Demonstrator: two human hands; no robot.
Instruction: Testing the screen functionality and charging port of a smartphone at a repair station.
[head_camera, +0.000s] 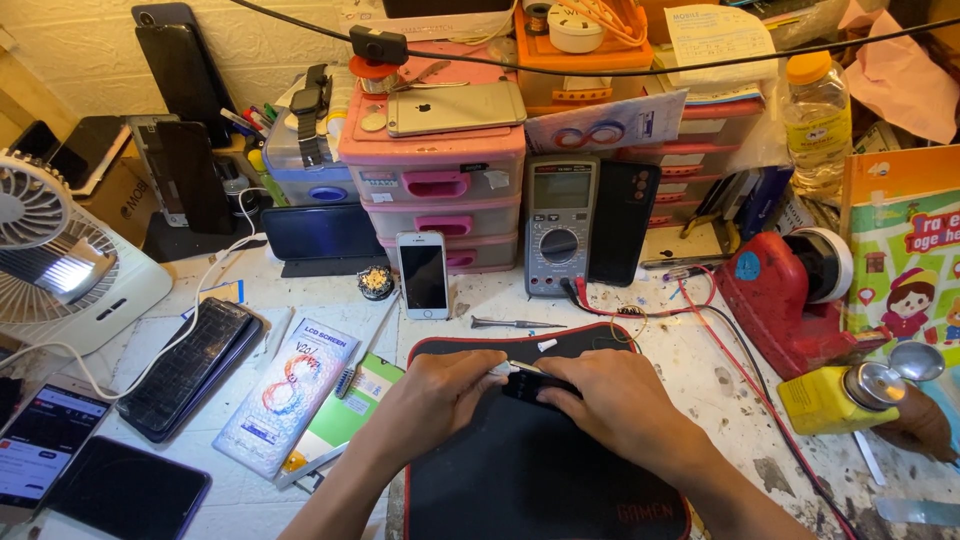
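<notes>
A small black phone (530, 384) lies on a black mat with a red border (520, 470) in front of me. My left hand (435, 395) pinches a thin metal tool (506, 368) at the phone's upper left edge. My right hand (615, 400) lies over the phone's right side and presses it down on the mat. Most of the phone is hidden under my fingers.
A screwdriver (515, 323) lies just beyond the mat. A white phone (423, 275) and a grey multimeter (558, 222) lean on pink drawers (440, 185). Several phones (185, 365) and a screen box (290, 392) lie left, by a white fan (60, 255). A yellow bottle (835, 397) stands right.
</notes>
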